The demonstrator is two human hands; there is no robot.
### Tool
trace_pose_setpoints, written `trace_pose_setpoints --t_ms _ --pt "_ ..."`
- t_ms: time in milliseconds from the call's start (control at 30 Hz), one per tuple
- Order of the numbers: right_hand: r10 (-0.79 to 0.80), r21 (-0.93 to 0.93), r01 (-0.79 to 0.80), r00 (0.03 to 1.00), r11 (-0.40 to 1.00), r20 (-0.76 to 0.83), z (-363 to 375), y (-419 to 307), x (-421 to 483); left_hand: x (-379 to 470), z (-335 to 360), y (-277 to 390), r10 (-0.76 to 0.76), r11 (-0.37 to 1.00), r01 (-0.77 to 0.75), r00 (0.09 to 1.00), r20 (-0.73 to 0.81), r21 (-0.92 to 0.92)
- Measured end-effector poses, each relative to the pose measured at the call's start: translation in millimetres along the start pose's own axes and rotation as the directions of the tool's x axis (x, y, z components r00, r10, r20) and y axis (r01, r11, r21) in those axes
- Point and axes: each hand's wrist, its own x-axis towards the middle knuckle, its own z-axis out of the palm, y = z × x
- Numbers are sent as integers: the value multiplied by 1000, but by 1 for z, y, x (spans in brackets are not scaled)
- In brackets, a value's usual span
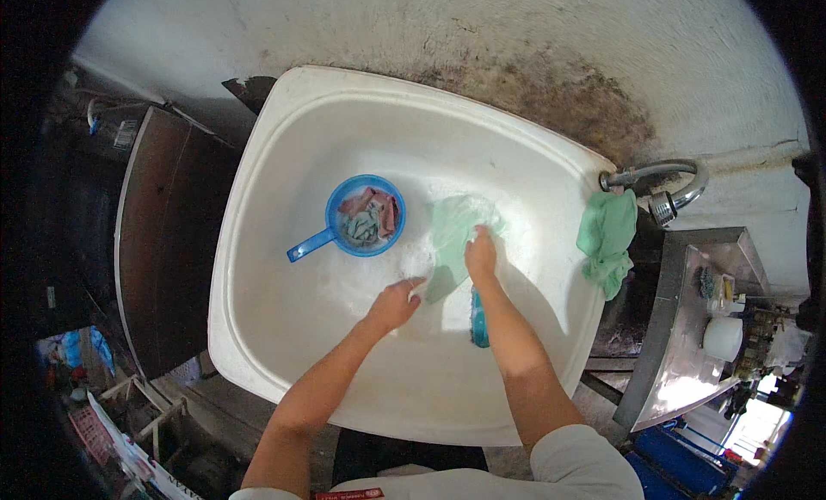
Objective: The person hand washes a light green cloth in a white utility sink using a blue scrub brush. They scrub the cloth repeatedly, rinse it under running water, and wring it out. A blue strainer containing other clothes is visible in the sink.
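A thin, wet, pale green cloth (455,232) lies spread on the floor of a white basin. At its lower left edge is my left hand (393,303), fingers pinched together; whether they grip the cloth is unclear. My right hand (481,258) is on the cloth's right part with curled fingers, its grip partly hidden. Beneath my right wrist a teal brush (479,319) lies partly covered by the forearm. To the left stands a blue plastic dipper (330,209) with a handle, holding pink and grey-green cloths (371,216) in sudsy water.
The white basin's rim (222,293) surrounds the hands. Over its right edge hangs another green cloth (605,235), below a curved metal faucet (687,177). A stained wall (548,93) rises behind. Farther right, a metal counter (677,345) bears a white container (723,338). A dark panel (174,242) stands left.
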Motion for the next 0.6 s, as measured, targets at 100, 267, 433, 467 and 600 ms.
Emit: trace_pose_setpoints --t_ms 100,267,433,467,600 --pt "40 560 -236 940 794 340 -23 -39 -26 -9 -4 2 -53 999 48 965 -256 -24" --pt "-121 791 -606 782 86 612 -128 -81 -85 0 -2 46 158 987 -125 872 -463 102" --pt "-103 742 -645 763 -181 638 -153 -72 -115 -1 22 105 -69 816 -232 870 -489 -529" --pt "-220 677 -679 734 -284 643 -161 -83 -122 -1 30 101 -94 816 -183 894 -438 -548" --pt "-35 776 -538 828 -330 559 -158 -52 -109 -26 16 161 392 919 -342 724 -568 197"
